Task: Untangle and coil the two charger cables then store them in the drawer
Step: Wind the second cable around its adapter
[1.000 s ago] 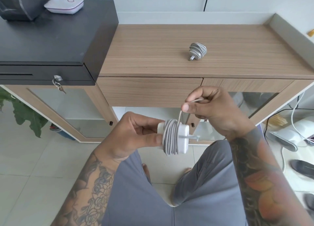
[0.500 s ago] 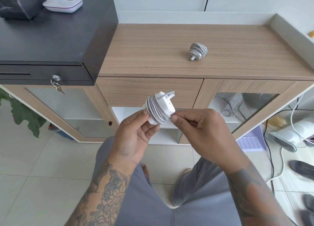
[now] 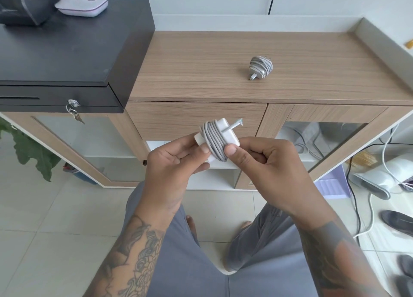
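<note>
Coiled charger on cabinet top.

black device at top left cut off; shoes at right edge blurred.

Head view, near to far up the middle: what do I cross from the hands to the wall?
Left hand and right hand gripping the wrapped charger → closed drawer front → wooden cabinet top → second coiled charger.

One coiled charger held, other on cabinet
</note>
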